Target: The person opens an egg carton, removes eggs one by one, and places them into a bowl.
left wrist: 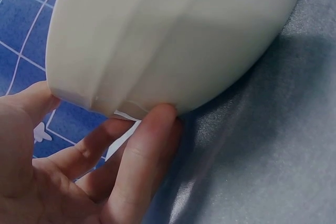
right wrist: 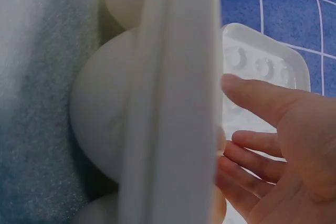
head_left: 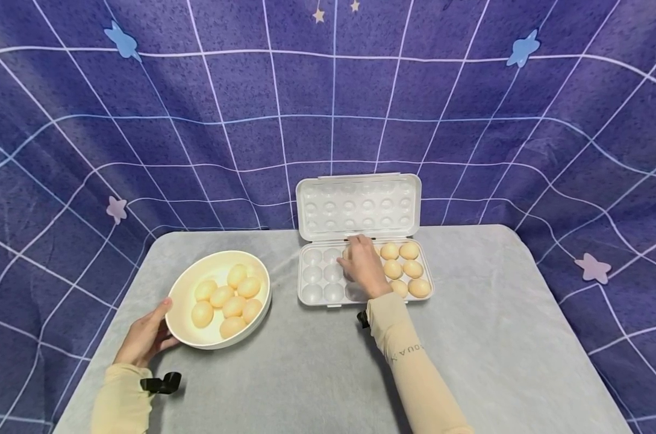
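At the left, a cream bowl point(head_left: 178, 301) contains several light-brown eggs point(head_left: 234, 306). My left hand point(head_left: 143, 334) holds its near-left side, thumb at the rim and fingers against the outer wall and base; the left wrist view shows this bowl point(left wrist: 157, 40) close up. A white egg tray point(head_left: 328, 303) stands with its lid point(head_left: 360, 208) raised. Over its middle columns reaches my right hand point(head_left: 364, 265), thumb apart from the fingers. One egg point(head_left: 347, 254) shows beside those fingertips, partly hidden. In the right wrist view, the tray's side point(right wrist: 173, 103) covers much of the fingertips' surroundings.
Eggs point(head_left: 412, 269) fill the tray's right-hand columns, while bare cups point(head_left: 312, 275) show on the left. The grey table point(head_left: 284, 374) meets a blue grid-patterned cloth point(head_left: 360, 90) behind and at both sides. A black wrist device point(head_left: 162, 383) sits by the left sleeve.
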{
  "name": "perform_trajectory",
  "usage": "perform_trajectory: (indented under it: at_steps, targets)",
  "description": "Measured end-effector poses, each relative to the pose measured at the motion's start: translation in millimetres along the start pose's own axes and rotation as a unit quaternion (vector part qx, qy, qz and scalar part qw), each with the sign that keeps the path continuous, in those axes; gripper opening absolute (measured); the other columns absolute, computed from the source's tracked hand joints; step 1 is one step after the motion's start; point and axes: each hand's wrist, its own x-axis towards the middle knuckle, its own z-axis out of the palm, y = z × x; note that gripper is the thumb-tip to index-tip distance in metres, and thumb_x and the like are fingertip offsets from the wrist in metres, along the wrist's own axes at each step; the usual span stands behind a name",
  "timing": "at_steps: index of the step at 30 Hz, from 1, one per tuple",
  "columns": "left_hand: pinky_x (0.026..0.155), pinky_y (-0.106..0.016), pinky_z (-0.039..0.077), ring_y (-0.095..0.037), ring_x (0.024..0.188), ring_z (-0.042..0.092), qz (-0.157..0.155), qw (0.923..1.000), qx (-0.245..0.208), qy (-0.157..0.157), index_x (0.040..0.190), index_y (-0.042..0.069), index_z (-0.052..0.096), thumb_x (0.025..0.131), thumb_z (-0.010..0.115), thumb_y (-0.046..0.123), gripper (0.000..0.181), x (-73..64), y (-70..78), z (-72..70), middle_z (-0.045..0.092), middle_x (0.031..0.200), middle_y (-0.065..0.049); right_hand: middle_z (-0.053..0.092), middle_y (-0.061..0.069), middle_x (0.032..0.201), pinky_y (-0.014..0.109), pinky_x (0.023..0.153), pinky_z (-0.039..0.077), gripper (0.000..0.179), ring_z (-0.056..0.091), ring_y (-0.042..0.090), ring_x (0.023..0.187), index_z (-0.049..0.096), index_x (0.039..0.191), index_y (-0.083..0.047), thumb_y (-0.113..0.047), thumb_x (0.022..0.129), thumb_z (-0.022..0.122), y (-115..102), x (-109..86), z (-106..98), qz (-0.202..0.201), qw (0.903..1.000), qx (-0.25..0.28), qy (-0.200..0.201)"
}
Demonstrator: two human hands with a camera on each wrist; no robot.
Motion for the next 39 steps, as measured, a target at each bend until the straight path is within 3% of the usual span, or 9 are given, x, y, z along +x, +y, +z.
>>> perform_trajectory:
  at_steps: [6, 8, 13, 19, 23, 26, 31, 32, 39]
  targets:
    - [0.076, -0.028, 0.062, -0.001, 0.08, 0.069, 0.009, 0.9999, -0.001, 0.005, 0.147, 0.002, 0.032, 0.1, 0.049, 0.053, 0.072, -0.9, -1.0, -0.1, 0.072, 0.083, 0.015, 0.059, 0.02, 0.12, 0.044, 0.097, 0.052, 0.036, 0.054, 0.035, 0.114, 0.063, 0.116, 0.003, -0.012, 0.086, 0.076, 5, 0.5, 1, -0.008, 1.0, -0.004, -0.002]
    - [0.076, -0.027, 0.062, -0.001, 0.08, 0.069, 0.011, 0.9999, 0.004, 0.004, 0.149, -0.002, 0.029, 0.1, 0.049, 0.055, 0.077, -0.6, -1.1, -0.1, 0.071, 0.083, 0.016, 0.06, 0.02, 0.118, 0.044, 0.093, 0.053, 0.031, 0.054, 0.035, 0.11, 0.065, 0.114, 0.002, -0.005, 0.085, 0.072, 7, 0.7, 1, -0.009, 1.0, 0.0, 0.002]
    - [0.076, -0.027, 0.062, 0.0, 0.08, 0.068, 0.012, 0.9998, 0.013, 0.007, 0.151, -0.008, 0.022, 0.099, 0.048, 0.057, 0.087, -0.5, -0.5, 1.3, 0.071, 0.083, 0.017, 0.06, 0.022, 0.116, 0.045, 0.091, 0.052, 0.035, 0.053, 0.036, 0.106, 0.065, 0.117, 0.003, 0.003, 0.082, 0.067, 10, 0.5, 2, -0.009, 0.9999, 0.009, 0.009]
    - [0.076, -0.027, 0.062, 0.001, 0.08, 0.068, 0.01, 0.9998, 0.017, 0.007, 0.151, -0.009, 0.021, 0.1, 0.047, 0.057, 0.088, -1.1, -0.5, 1.7, 0.071, 0.084, 0.018, 0.06, 0.022, 0.118, 0.043, 0.096, 0.051, 0.039, 0.051, 0.036, 0.109, 0.064, 0.122, 0.003, 0.005, 0.082, 0.069, 12, 1.2, 3, -0.006, 1.0, -0.003, -0.004]
    - [0.076, -0.027, 0.062, 0.001, 0.08, 0.068, 0.006, 0.9998, 0.012, 0.011, 0.149, -0.003, 0.029, 0.1, 0.048, 0.056, 0.08, -1.2, -0.6, 1.0, 0.071, 0.083, 0.017, 0.06, 0.02, 0.116, 0.042, 0.094, 0.051, 0.039, 0.053, 0.034, 0.107, 0.065, 0.12, 0.002, 0.004, 0.082, 0.071, 12, 1.6, 3, -0.013, 0.9998, -0.014, -0.003]
    - [0.075, -0.027, 0.062, 0.0, 0.08, 0.068, 0.005, 0.9999, 0.011, 0.008, 0.146, 0.0, 0.033, 0.1, 0.048, 0.055, 0.073, -0.5, -1.5, 0.0, 0.071, 0.084, 0.016, 0.061, 0.02, 0.114, 0.042, 0.092, 0.053, 0.039, 0.056, 0.034, 0.104, 0.065, 0.119, 0.002, 0.006, 0.081, 0.072, 13, 2.3, 3, -0.02, 0.9997, -0.012, -0.001]
    - [0.075, -0.026, 0.062, 0.001, 0.081, 0.068, 0.004, 0.9999, 0.01, 0.001, 0.149, -0.003, 0.028, 0.101, 0.046, 0.055, 0.077, 1.0, -3.4, -1.1, 0.071, 0.085, 0.017, 0.06, 0.019, 0.11, 0.042, 0.086, 0.055, 0.036, 0.058, 0.034, 0.101, 0.067, 0.115, 0.002, 0.006, 0.08, 0.073, 14, 4.1, 2, -0.025, 0.9997, -0.001, 0.003]
    - [0.075, -0.027, 0.062, 0.0, 0.081, 0.068, 0.003, 1.0, 0.006, 0.001, 0.147, 0.0, 0.032, 0.101, 0.047, 0.054, 0.073, 2.0, -3.8, -1.7, 0.071, 0.085, 0.016, 0.06, 0.019, 0.11, 0.041, 0.086, 0.055, 0.034, 0.057, 0.034, 0.101, 0.067, 0.113, 0.001, 0.005, 0.08, 0.074, 15, 4.2, 2, -0.026, 0.9997, 0.001, 0.005]
    - [0.075, -0.026, 0.062, 0.001, 0.08, 0.068, 0.002, 0.9999, 0.01, 0.008, 0.147, 0.001, 0.032, 0.1, 0.048, 0.056, 0.074, 0.6, -2.1, -0.1, 0.071, 0.084, 0.017, 0.063, 0.02, 0.11, 0.042, 0.089, 0.052, 0.033, 0.055, 0.035, 0.102, 0.069, 0.111, 0.0, 0.002, 0.079, 0.078, 15, 5.9, 2, -0.026, 0.9996, 0.005, 0.008]
